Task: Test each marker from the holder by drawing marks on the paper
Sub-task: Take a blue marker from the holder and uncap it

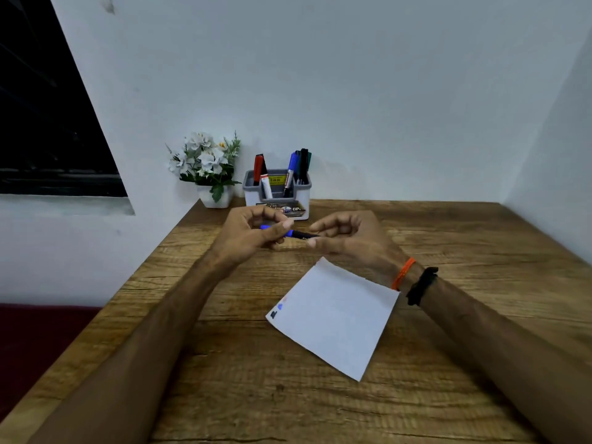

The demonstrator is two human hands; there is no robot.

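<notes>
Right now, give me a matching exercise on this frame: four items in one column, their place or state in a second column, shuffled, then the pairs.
Items
1. blue marker
2. red marker
3. paper
4. flower pot

Places or states
A. flat on the table, small marks near its left corner
B. held between the left hand and the right hand, above the table
C. at the table's back edge, left of the holder
D. upright in the holder's left side

Pairs: 1-B, 2-D, 3-A, 4-C
</notes>
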